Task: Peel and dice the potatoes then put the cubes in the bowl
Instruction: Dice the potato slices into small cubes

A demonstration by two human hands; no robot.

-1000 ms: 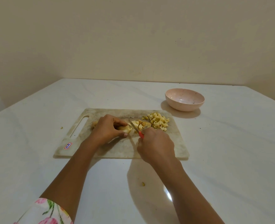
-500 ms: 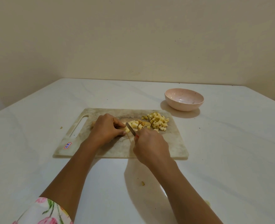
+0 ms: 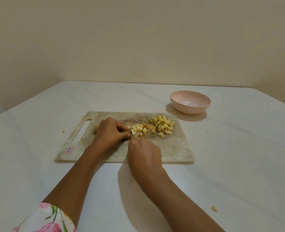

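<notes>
Potato pieces, pale yellow and diced, all lie on one thing that rests on the broad white counter (image 3: 239, 164): a single rectangular, marbled beige cutting board (image 3: 171, 148) with a slot handle at its left end and a small red-and-blue sticker (image 3: 69, 150) near its front left corner. Two bare forearms reach over the counter's near edge, the left one coming out of a white sleeve with pink flowers (image 3: 42, 218). One round pink bowl (image 3: 188, 109) stands on the counter just beyond the board's far right corner, apart from it, with no cubes in it. The left hand (image 3: 112, 133) has its fingers curled down over one uncut chunk of peeled potato (image 3: 96, 127), pinning it to the board, so that only the chunk's ends show. The right hand (image 3: 144, 153) is closed in a fist around the handle of one small knife (image 3: 132, 133); the handle is hidden, and the short blade stands at the left fingertips. The heap of potato cubes (image 3: 163, 126) spreads right of the blade, too many to count. Two stray potato scraps lie on the counter, one at the near right (image 3: 214, 208) and one left of the board (image 3: 63, 131).
</notes>
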